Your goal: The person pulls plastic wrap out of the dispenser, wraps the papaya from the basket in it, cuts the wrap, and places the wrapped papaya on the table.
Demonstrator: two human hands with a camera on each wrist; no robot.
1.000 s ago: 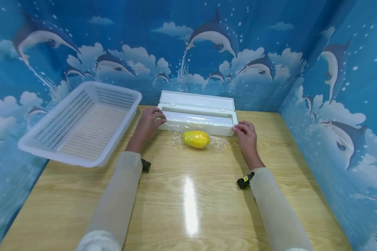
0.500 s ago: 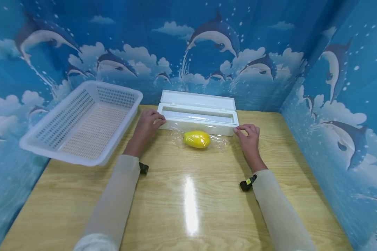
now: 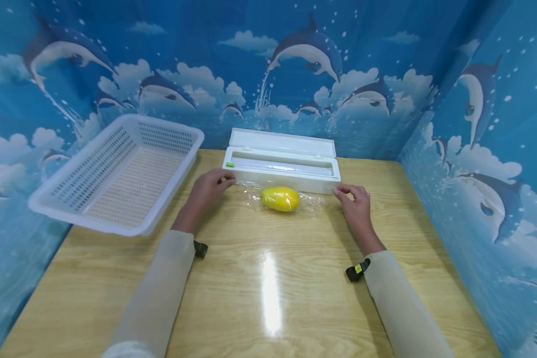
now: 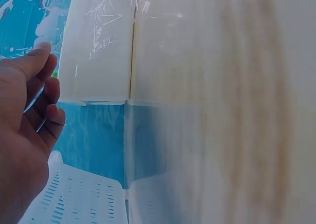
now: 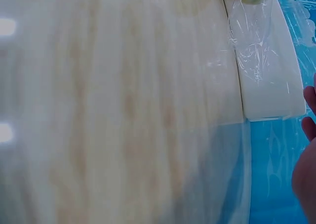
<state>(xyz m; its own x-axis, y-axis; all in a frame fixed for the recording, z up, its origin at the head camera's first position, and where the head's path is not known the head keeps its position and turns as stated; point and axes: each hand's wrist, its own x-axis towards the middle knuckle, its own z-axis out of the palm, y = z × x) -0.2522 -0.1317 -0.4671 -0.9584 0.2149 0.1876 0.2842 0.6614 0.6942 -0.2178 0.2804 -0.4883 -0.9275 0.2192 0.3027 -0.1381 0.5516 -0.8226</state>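
Observation:
A white cling film dispenser (image 3: 291, 182) stands at the back of the table with its lid (image 3: 284, 141) raised and a roll (image 3: 282, 165) inside. My left hand (image 3: 208, 191) pinches clear cling film (image 4: 54, 1) by the dispenser's front left corner, thumb against forefinger. At the front right corner, my right hand (image 3: 357, 204) pinches the film's other side; the right wrist view shows only part of that hand. Between the hands, close before the dispenser, lies a yellow mango-like fruit (image 3: 280, 199) with crinkled film around it.
A white slotted basket (image 3: 76, 214) stands on the left of the wooden table (image 3: 232, 283). Blue dolphin-print curtains (image 3: 197, 49) hang behind and on both sides. A small green piece (image 3: 230, 164) shows at the dispenser's left end.
Both hands have drawn slightly toward me and down from the dispenser's front rim, uncovering the green piece at its left end. The fruit stays where it was.

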